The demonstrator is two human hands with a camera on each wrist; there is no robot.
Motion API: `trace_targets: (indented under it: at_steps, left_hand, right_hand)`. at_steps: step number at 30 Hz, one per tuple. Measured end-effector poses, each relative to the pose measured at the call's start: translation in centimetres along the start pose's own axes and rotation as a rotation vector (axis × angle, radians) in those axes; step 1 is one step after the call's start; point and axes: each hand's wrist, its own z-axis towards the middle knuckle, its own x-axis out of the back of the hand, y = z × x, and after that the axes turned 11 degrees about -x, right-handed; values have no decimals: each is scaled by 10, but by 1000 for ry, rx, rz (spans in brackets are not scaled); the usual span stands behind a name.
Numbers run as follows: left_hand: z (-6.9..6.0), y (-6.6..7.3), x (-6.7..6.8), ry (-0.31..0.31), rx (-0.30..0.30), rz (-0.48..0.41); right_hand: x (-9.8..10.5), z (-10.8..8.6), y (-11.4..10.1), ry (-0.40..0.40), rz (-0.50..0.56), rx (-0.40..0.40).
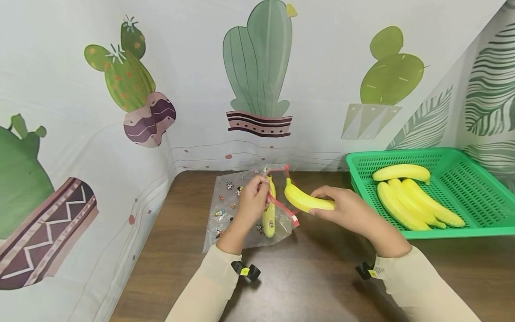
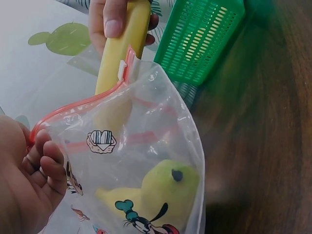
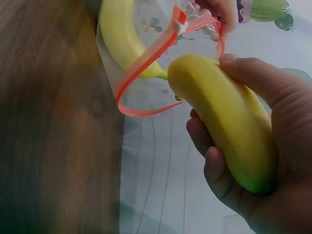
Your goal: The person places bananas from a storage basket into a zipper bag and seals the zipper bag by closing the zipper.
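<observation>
A clear zip bag [image 1: 219, 223] with cartoon prints and a red zip edge [image 2: 78, 106] is held by its mouth in my left hand [image 1: 252, 199], fingers curled on the rim. Inside the bag lies a banana [image 1: 268, 221]; the left wrist view shows yellow fruit [image 2: 168, 190] through the plastic. My right hand [image 1: 348, 210] grips another banana [image 1: 303, 199] around one end. That banana's other end is at the bag's mouth, which stands parted in the right wrist view, beside the red edge [image 3: 141, 63].
To the right, a green basket [image 1: 483, 230] holds several bananas [image 1: 402, 172]. A white cloth with cactus prints [image 1: 259, 67] hangs behind and to the left of the brown table [image 1: 169, 250].
</observation>
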Motion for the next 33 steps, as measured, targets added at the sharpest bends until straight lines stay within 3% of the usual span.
trace_targets:
  at_steps: [33]
  left_hand:
    - [-1,-2,-3,-18,-22,0]
  right_hand:
    - [-27,15,-3,-31,27,36]
